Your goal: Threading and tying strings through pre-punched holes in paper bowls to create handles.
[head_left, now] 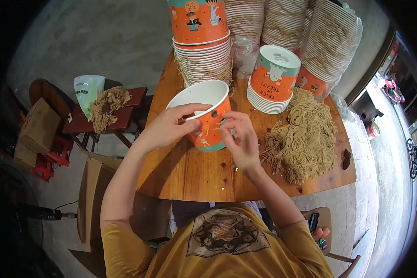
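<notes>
A large orange paper bucket (208,130) with a white inside and a teal band at its base stands tilted on the wooden table in front of me. My left hand (169,126) grips its near rim, fingers over the edge inside and thumb on the printed outer wall. At the bucket's right side is my right hand (240,139), its thumb and fingers curled together close to the wall. Whatever small thing its fingertips may pinch is too small to make out. A thick heap of tan twine strands (310,139) lies right of this hand.
Upside-down orange buckets (275,76) stand stacked behind the twine. Taller bucket stacks (204,60) with tan twine line the table's far side, some in clear plastic. On the left, a red bench (129,109) bears more twine (109,106) and a white-green bag (88,90). Cardboard boxes (39,125) sit beyond.
</notes>
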Tool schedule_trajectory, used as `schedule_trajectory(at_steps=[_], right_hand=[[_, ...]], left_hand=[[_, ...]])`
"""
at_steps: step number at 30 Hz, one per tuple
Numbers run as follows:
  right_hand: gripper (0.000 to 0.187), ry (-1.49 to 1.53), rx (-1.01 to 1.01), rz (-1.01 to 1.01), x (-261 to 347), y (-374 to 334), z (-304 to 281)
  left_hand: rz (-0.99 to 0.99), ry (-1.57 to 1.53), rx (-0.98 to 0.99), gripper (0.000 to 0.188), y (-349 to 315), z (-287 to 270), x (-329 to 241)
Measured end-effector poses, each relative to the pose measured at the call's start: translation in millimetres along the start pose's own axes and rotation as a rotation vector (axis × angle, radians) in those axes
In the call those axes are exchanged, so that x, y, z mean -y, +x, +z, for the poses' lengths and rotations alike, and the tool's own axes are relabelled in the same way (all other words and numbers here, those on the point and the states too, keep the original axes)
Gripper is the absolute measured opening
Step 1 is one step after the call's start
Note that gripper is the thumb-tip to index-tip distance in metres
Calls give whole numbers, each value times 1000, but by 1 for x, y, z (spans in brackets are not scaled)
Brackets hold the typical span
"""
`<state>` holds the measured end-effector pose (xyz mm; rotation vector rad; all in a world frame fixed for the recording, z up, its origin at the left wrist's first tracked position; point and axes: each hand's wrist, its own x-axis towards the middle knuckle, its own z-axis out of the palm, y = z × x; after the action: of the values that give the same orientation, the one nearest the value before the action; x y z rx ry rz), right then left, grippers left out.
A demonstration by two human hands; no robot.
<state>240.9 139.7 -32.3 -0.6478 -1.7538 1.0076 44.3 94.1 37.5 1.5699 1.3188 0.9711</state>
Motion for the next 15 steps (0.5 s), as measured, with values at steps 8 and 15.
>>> schedule_trajectory(at_steps=[8, 15], right_hand=[[4, -4, 34, -11, -1, -2, 7], [6, 15, 50, 33, -1, -1, 10]], left_hand=[[-124, -103, 26, 26, 5, -10, 1], [-173, -131, -13, 14, 7, -14, 4]])
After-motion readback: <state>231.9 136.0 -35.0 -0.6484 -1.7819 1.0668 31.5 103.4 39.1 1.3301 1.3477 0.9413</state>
